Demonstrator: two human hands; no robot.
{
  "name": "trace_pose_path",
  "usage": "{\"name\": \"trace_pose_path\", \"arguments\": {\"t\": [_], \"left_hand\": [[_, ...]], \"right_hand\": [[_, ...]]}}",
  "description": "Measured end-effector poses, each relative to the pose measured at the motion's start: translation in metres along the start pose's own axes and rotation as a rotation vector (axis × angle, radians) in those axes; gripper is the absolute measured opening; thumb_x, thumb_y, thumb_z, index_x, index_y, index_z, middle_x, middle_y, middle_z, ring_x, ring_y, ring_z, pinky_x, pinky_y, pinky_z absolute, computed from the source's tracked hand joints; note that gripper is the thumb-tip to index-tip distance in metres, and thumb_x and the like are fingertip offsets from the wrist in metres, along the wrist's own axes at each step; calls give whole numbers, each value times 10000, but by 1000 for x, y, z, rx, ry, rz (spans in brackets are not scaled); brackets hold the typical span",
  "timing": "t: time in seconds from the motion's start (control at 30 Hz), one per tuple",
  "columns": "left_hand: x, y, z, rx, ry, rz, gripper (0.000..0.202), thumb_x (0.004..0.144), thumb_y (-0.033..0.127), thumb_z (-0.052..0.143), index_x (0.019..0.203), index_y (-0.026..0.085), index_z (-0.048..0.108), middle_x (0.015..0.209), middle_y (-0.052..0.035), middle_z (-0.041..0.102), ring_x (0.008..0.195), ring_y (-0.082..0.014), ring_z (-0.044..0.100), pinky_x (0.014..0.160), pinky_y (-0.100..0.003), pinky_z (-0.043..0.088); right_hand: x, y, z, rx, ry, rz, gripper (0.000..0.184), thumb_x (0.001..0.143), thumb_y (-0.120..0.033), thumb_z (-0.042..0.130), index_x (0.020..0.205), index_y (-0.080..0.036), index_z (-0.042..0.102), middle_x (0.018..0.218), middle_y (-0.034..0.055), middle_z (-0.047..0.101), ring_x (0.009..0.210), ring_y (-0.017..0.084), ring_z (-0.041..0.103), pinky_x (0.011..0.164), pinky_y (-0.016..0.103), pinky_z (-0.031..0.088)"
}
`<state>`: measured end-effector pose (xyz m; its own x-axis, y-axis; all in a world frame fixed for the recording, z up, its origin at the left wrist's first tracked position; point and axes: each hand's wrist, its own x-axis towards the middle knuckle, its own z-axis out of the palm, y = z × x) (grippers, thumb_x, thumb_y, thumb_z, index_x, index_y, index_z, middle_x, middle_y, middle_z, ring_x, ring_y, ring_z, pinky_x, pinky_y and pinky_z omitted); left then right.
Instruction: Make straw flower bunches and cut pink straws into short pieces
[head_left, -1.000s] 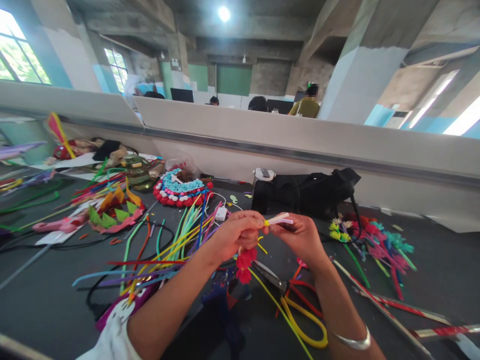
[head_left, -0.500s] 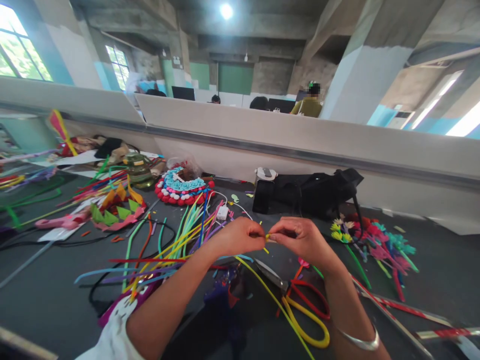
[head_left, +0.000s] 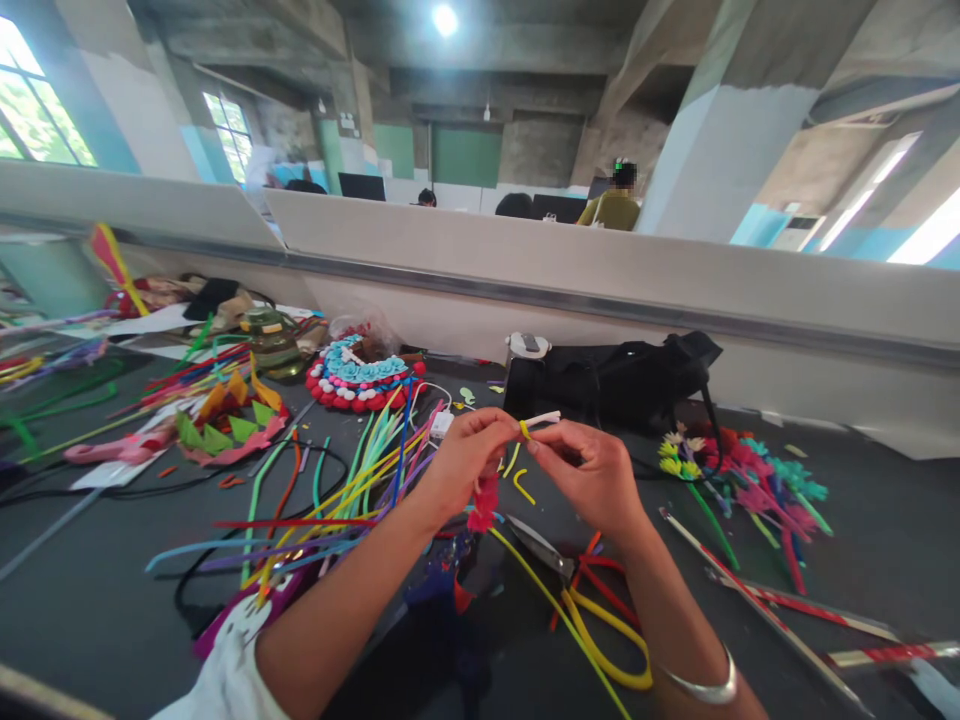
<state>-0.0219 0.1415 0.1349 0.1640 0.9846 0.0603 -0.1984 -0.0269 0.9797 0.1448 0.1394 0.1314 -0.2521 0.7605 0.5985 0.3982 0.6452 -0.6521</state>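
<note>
My left hand (head_left: 472, 455) is closed in a pinch at a short yellow pipe cleaner (head_left: 524, 430), which curls by a pale stick-like piece (head_left: 546, 418). From the other side my right hand (head_left: 592, 470) pinches the same yellow piece between thumb and forefinger. A fuzzy pink flower (head_left: 484, 505) hangs below my left palm; how it joins the rest is hidden by the fingers. Under the hands lie scissors (head_left: 544, 548) with red and yellow handles. A long yellow-green pipe cleaner (head_left: 544, 590) runs beside them, and a small bent yellow piece (head_left: 523, 486) lies just beneath my fingers.
Loose coloured pipe cleaners (head_left: 352, 490) spread to the left, near a paper crown (head_left: 232, 430) and a beaded blue-and-red piece (head_left: 365, 375). A black bag (head_left: 622, 380) rests by the partition (head_left: 525, 255). Fuzzy flowers (head_left: 772, 490) and red-white sticks (head_left: 810, 605) lie right.
Both hands have risen slightly and tilted. The pale piece now shows above the fingers, and the pink flower has come into view under my left hand; earlier, pink showed below my right hand.
</note>
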Motion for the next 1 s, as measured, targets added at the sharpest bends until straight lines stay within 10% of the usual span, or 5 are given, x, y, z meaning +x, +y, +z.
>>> {"name": "trace_pose_path", "arguments": {"t": [0.43, 0.8, 1.0], "left_hand": [[-1, 2, -11, -227, -398, -95, 166, 774, 271, 618, 697, 123, 623, 399, 110, 247, 351, -19, 137, 388, -188, 136], [-3, 16, -24, 429, -558, -65, 140, 712, 237, 606, 713, 139, 705, 631, 15, 593, 559, -69, 447, 529, -187, 314], [-3, 12, -23, 633, -555, -22, 188, 726, 269, 582, 739, 148, 724, 588, 47, 527, 544, -69, 397, 526, -185, 296]], "right_hand": [[2, 1, -6, 300, -47, 99, 68, 792, -251, 715, 763, -195, 740, 653, -9, 657, 596, 133, 568, 541, 224, 413], [6, 6, -26, 82, -360, -163, 153, 886, -261, 618, 842, -198, 750, 657, 12, 628, 605, 130, 572, 561, 235, 411], [6, 11, -26, -30, -431, -196, 149, 896, -213, 601, 871, -215, 748, 710, 8, 634, 665, 126, 596, 601, 218, 426]]}}
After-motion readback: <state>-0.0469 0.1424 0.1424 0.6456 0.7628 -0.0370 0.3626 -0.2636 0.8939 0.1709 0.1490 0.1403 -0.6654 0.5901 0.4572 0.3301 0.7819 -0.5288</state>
